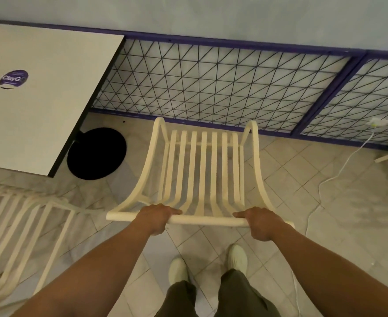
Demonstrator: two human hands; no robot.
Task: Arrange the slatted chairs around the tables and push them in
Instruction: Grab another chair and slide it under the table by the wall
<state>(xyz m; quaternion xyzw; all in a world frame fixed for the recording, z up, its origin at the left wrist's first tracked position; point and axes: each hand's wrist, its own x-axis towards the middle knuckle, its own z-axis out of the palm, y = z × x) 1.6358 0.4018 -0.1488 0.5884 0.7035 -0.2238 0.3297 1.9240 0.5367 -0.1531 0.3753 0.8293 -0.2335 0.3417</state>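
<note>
Both hands, left hand (157, 217) and right hand (260, 221), fingers wrapped on top rail of slatted chair (202, 170). Chair stands right of table (39, 88), facing fence. Advise: turn it left, clear black base (97, 153), then slide under.

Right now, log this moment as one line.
left hand: gripping top rail | right hand: gripping top rail | cream slatted chair: facing mesh railing | white table: left, chair not tucked

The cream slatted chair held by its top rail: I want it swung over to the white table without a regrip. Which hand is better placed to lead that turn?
Probably the right hand. Both hands grip the chair by its top rail, but the table lies to the left, so the right hand can push its end across while the left hand, nearer the table, pivots.
</note>
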